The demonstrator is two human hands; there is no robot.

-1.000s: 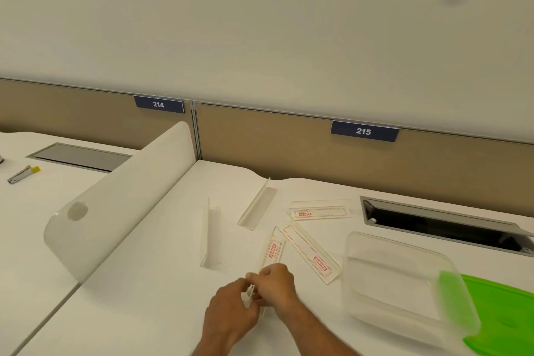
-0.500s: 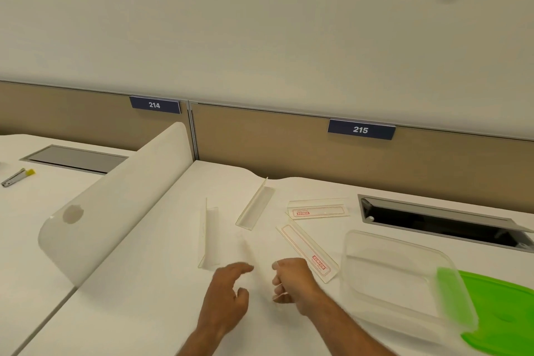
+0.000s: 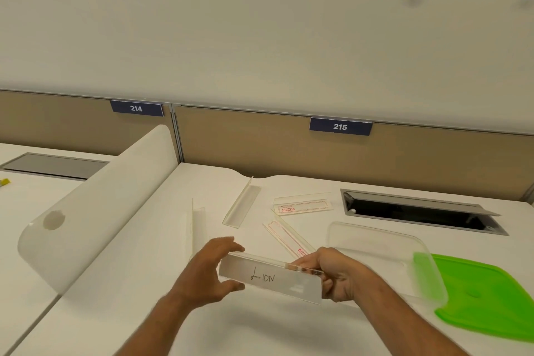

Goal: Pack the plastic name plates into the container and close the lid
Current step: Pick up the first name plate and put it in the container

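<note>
Above the white desk I hold a clear name plate (image 3: 271, 279) with "LION" handwritten on its card. My right hand (image 3: 332, 276) grips its right end. My left hand (image 3: 211, 274) cups its left end, thumb below and fingers above. Several other clear plates lie on the desk: one standing on edge (image 3: 198, 228), one angled at the back (image 3: 241, 202), one with a red label (image 3: 302, 206), and another red-labelled one (image 3: 284, 237) partly behind my right hand. The clear container (image 3: 378, 246) sits open to the right, with its green lid (image 3: 488, 298) beside it.
A white curved divider (image 3: 95, 205) rises on the left between two desks. A open cable hatch (image 3: 416, 211) is sunk into the desk behind the container. Tan partitions with signs 214 and 215 run along the back. A yellow-tipped object (image 3: 4, 182) lies far left.
Both hands were together on a red-labelled plate on the desk, then parted. Now they hold the plate up, turned crosswise, its "LION" side facing me.
</note>
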